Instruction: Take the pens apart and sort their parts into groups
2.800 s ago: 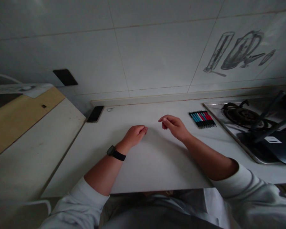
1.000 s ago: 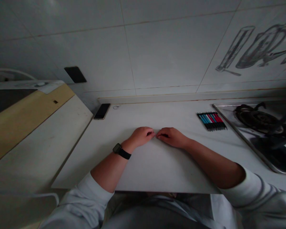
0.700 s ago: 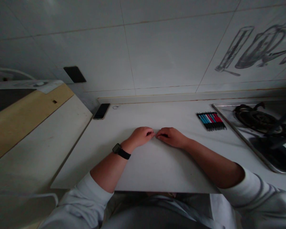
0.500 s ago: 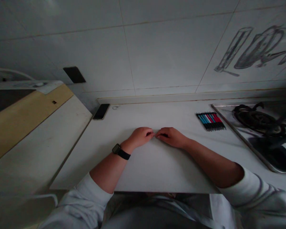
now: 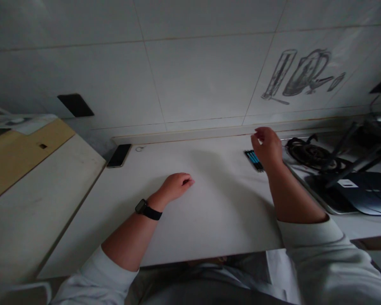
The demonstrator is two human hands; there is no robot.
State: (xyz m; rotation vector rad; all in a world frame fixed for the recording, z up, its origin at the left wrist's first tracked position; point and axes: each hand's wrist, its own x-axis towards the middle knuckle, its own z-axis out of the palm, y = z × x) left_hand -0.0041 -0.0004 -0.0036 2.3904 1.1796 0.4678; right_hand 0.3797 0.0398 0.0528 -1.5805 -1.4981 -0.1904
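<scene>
My left hand (image 5: 177, 185) rests on the white counter (image 5: 190, 228), its fingers curled and thumb close to the index finger. Whatever it may hold is hidden. A dark watch (image 5: 148, 209) is on that wrist. Off to the right, my right hand (image 5: 268, 148) is raised above a row of pens (image 5: 253, 160), fingers loosely bent with a gap between thumb and fingertips. No object shows in it. The hand and wrist cover part of the row; several blue pens with black ends show at its left side.
A phone (image 5: 119, 155) lies at the counter's back left, beside a small ring-shaped thing (image 5: 139, 149). At right are a gas burner (image 5: 311, 154) and a dark flat device (image 5: 368, 192). A wooden-edged cabinet (image 5: 25, 156) stands on the left; a tiled wall (image 5: 203, 80) rises behind.
My right hand has left the spot near my left hand and moved right and up, over the pens. My left hand keeps its place on the counter. The view has turned right.
</scene>
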